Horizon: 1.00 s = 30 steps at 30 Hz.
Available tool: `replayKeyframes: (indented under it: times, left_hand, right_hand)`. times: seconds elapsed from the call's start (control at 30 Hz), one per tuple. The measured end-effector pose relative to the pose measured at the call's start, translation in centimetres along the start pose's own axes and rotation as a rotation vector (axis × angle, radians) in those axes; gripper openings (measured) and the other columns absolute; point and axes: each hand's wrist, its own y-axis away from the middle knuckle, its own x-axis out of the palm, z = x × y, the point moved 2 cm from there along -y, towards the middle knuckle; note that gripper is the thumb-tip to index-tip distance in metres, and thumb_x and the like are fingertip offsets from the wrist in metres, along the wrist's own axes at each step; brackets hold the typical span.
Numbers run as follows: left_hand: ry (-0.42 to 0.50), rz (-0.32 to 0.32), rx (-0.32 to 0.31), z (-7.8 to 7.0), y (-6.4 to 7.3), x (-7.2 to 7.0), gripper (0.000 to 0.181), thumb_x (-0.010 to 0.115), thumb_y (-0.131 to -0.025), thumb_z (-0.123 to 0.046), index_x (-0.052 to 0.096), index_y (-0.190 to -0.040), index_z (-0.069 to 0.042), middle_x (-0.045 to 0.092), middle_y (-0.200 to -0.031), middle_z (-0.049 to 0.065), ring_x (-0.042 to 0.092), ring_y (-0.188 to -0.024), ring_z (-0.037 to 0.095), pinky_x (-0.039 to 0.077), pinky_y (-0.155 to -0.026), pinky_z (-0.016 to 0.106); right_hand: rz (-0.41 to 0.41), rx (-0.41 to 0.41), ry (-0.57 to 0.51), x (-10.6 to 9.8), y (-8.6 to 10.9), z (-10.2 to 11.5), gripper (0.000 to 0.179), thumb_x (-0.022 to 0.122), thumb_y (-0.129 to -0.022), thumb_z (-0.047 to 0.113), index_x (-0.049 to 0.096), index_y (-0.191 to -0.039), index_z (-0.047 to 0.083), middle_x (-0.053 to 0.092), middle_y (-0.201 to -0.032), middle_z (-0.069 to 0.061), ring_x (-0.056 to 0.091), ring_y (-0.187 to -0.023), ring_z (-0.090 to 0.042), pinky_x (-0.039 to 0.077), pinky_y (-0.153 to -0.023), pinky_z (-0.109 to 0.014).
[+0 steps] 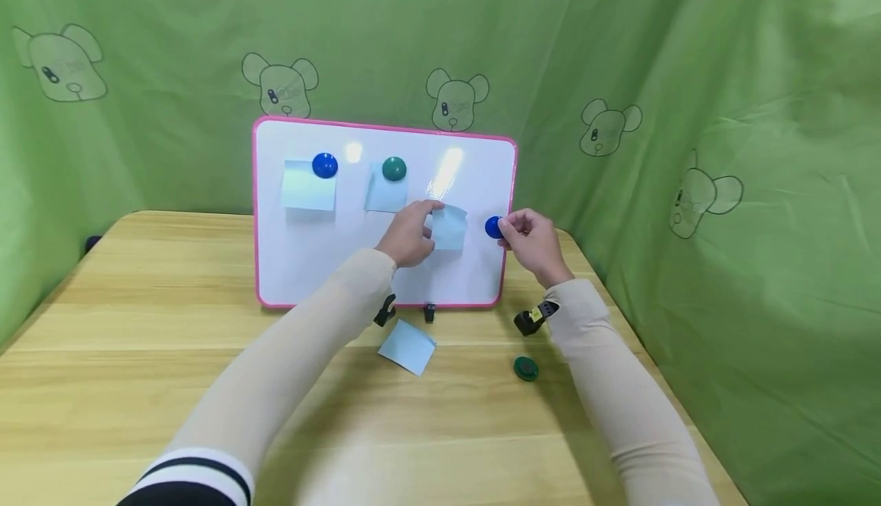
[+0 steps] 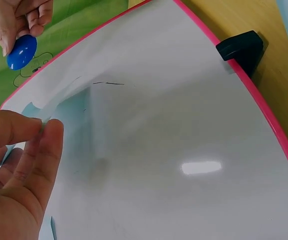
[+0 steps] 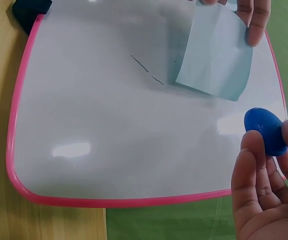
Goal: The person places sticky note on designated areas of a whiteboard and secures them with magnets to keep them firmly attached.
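Before the whiteboard (image 1: pixel 330 265), the left hand (image 1: pixel 408 235), fingertips nearly together, pinches a paper note (image 1: pixel 450 229), likely light, limp and best held by its edge, while the right hand (image 1: pixel 537 246) pinches a blue magnet (image 1: pixel 492 227), probably hard and slick, by its rim.

Held before the whiteboard (image 1: pixel 323 261) are a pale blue note (image 1: pixel 450 229) and, rightward, a domed blue magnet (image 1: pixel 492 227)

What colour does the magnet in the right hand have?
Blue; the magnet shows best in the right wrist view.
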Motion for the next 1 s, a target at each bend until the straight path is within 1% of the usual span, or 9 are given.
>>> replayKeyframes:
  times: [0.2, 0.3, 0.53, 0.63, 0.8, 1.0]
  left_hand:
    - [-0.011, -0.008, 0.01, -0.2, -0.2, 0.1, 0.064, 0.063, -0.087, 0.004, 0.042, -0.145, -0.015, 0.045, -0.142, 0.007, 0.057, -0.105, 0.022, 0.052, -0.089, 0.033]
    - [-0.013, -0.016, 0.004, -0.3, -0.2, 0.1, 0.064, 0.064, -0.087, 0.004, 0.043, -0.144, -0.016, 0.046, -0.141, 0.007, 0.056, -0.104, 0.022, 0.052, -0.09, 0.033]
    - [-0.027, -0.039, 0.003, -0.6, -0.7, 0.5, 0.061, 0.065, -0.087, 0.002, 0.045, -0.143, -0.015, 0.046, -0.14, 0.006, 0.052, -0.103, 0.021, 0.049, -0.096, 0.035]
    - [-0.021, -0.045, -0.008, -0.6, -0.8, 0.8, 0.061, 0.065, -0.088, 0.001, 0.045, -0.143, -0.016, 0.046, -0.139, 0.006, 0.052, -0.103, 0.02, 0.049, -0.097, 0.034]
    - [0.005, -0.077, -0.019, -0.5, -1.2, 1.0, 0.06, 0.066, -0.088, 0.0, 0.046, -0.142, -0.016, 0.049, -0.134, 0.006, 0.052, -0.103, 0.02, 0.049, -0.096, 0.035]
    - [0.026, -0.108, -0.005, -0.3, -1.4, 0.9, 0.058, 0.067, -0.087, 0.001, 0.049, -0.14, -0.013, 0.052, -0.127, 0.007, 0.052, -0.1, 0.02, 0.051, -0.093, 0.034]
  right_hand:
    - [-0.007, -0.021, -0.021, 0.1, -0.3, 0.2, 0.022, 0.059, -0.097, 0.015, 0.056, -0.106, -0.005, 0.056, -0.093, -0.013, 0.062, -0.074, -0.015, 0.057, -0.073, -0.026]
    - [-0.009, -0.02, -0.02, 0.1, -0.4, 0.3, 0.022, 0.059, -0.097, 0.015, 0.056, -0.106, -0.004, 0.056, -0.093, -0.013, 0.062, -0.073, -0.014, 0.057, -0.073, -0.026]
    - [-0.014, -0.009, -0.03, 0.3, -0.8, 0.3, 0.023, 0.06, -0.097, 0.016, 0.056, -0.107, -0.005, 0.057, -0.093, -0.013, 0.062, -0.075, -0.015, 0.056, -0.074, -0.026]
    - [-0.013, -0.007, -0.037, 0.5, -1.0, 0.3, 0.023, 0.06, -0.097, 0.016, 0.056, -0.107, -0.004, 0.057, -0.094, -0.013, 0.063, -0.077, -0.016, 0.056, -0.075, -0.026]
    - [-0.019, -0.019, -0.035, 0.9, -1.3, 0.5, 0.021, 0.059, -0.097, 0.015, 0.056, -0.107, -0.002, 0.059, -0.098, -0.014, 0.063, -0.081, -0.017, 0.056, -0.077, -0.024]
    - [-0.028, -0.035, -0.048, 1.6, -1.6, 1.2, 0.022, 0.059, -0.097, 0.012, 0.057, -0.11, -0.005, 0.06, -0.103, -0.018, 0.064, -0.083, -0.018, 0.055, -0.08, -0.026]
